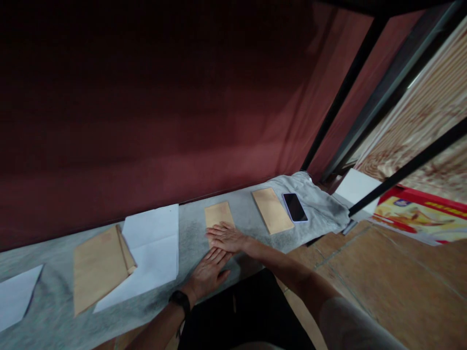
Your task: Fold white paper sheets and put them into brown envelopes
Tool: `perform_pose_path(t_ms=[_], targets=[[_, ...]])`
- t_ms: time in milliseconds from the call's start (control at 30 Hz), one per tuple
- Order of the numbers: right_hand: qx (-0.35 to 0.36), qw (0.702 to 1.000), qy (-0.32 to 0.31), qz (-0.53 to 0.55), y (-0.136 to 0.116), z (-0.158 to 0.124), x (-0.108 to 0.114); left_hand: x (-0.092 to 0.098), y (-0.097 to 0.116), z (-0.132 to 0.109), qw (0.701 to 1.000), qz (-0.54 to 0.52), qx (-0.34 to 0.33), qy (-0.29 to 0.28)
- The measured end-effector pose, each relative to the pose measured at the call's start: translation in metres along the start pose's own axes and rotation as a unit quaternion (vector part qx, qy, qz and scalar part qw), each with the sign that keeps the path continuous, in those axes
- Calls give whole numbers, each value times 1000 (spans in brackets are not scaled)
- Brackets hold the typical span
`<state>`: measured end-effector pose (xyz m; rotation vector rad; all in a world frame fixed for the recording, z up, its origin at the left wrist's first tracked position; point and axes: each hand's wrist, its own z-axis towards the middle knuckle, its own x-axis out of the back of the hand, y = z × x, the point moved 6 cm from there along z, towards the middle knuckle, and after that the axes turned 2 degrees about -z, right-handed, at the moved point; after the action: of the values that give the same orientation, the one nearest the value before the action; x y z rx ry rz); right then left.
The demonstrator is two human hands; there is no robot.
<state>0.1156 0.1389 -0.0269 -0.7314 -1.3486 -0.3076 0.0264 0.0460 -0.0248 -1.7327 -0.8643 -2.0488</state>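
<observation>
Fingers (218, 232) of the right hand (227, 238) lie flat and close together on a small brown envelope (219, 212) on the grey-covered table (193, 243), its long axis apparently set across the table's depth, toward the red wall (219, 165). I see the left hand (207, 274) outstretched too, thumb apart, its fingertips meeting the right hand. Both palms face down, the right forearm (288, 267) angling in from the right, the left forearm (156, 325) from the near left.

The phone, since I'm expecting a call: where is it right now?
In the head view, the phone lies right of centre on the grey cloth, just to the right of a tan envelope and near the cloth's crumpled end.
</observation>
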Motion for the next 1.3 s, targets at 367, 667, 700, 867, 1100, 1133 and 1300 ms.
perform_pose_path(t_ms=[367, 667, 700, 867, 1100, 1133, 1300], targets=[[-200, 975, 85, -42, 56, 4, 30, 5, 3, 2, 1000, 17, -15, -2], [-163, 983, 73, -50, 46, -16, 22, 6, 3, 3, 1000, 6, -10, 9], [-159, 984, 68, -48, 45, -19, 21, 7, 4, 3, 1000, 3, -10, 10], [-153, 987, 41, -35, 37, -31, 13, 6, 4, 3, 1000, 1, -9, 10], [-132, 991, 17, -17, 16, -53, 10, 2, 3, 2, 1000, 7, -9, 25], [-127, 992, 14, -13, 13, -57, 11, 1, 3, 2, 1000, 8, -9, 25], [-95, 995, 10, 2, -4, -81, 11, -3, 0, 0, 999, 17, -2, 29]])
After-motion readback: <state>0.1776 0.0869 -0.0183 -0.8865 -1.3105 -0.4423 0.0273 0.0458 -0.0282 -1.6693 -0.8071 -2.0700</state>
